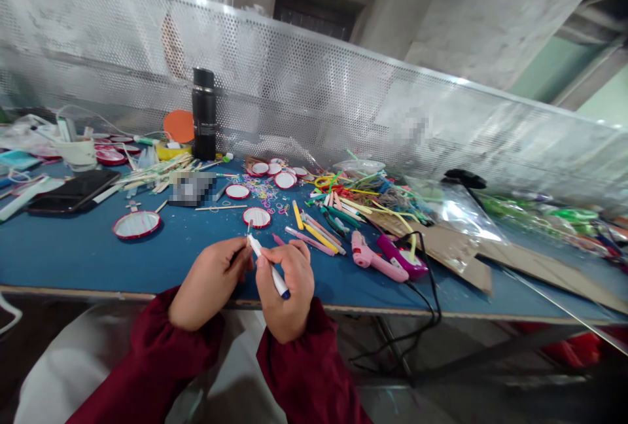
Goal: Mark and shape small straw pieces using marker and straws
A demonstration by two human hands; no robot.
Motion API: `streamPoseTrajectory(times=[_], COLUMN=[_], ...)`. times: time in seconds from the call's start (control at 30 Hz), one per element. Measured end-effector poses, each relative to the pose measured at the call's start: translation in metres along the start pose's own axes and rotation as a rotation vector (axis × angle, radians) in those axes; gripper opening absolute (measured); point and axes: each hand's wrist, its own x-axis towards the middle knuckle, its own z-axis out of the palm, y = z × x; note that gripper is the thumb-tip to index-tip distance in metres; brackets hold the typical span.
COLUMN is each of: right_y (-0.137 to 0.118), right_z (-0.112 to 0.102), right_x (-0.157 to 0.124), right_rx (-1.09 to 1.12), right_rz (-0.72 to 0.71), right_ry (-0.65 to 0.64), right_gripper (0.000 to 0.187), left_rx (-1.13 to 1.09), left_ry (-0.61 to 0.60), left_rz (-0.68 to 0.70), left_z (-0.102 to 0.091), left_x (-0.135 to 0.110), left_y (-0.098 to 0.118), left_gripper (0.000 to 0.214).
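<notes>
My right hand [287, 283] is closed around a white marker [269, 268] with a dark blue end, its other end slanting up towards my left fingertips. My left hand [213, 283] is closed in a pinch at the marker's upper end. A thin stick [249, 226] rises from the left fingertips; its lower part is hidden. Just beyond it lies a small red-rimmed round disc [257, 217] with a whitish face. Several coloured pens [316, 234] lie to the right of that disc. A larger red-rimmed disc [136, 224] rests left of my hands.
A pink glue gun [377, 259] and a purple device [403, 257] with a black cable lie right. Pipe cleaners [387, 192] and cardboard [451, 254] are beyond. A black bottle [204, 113] stands by the perforated metal screen [304, 77]. A dark phone [73, 192] lies left.
</notes>
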Motion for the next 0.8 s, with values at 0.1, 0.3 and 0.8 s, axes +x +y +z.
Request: streamPoseTrajectory(times=[0.1, 0.3, 0.8], right_y=[0.0005, 0.0013, 0.0032], right_z=[0.0003, 0.0012, 0.0014], right_x=[-0.0005, 0.0, -0.0009], right_rx=[-0.002, -0.009, 0.005], right_rz=[0.001, 0.01, 0.02], right_ry=[0.001, 0.013, 0.022], right_gripper=[0.009, 0.008, 0.007], left_rx=[-0.005, 0.035, 0.072], left_ry=[-0.001, 0.0, -0.002], left_rz=[-0.004, 0.01, 0.029], left_z=[0.0001, -0.0009, -0.0004], left_x=[0.0005, 0.0004, 0.0004], left_y=[0.0003, -0.0002, -0.002], left_gripper=[0.031, 0.03, 0.03])
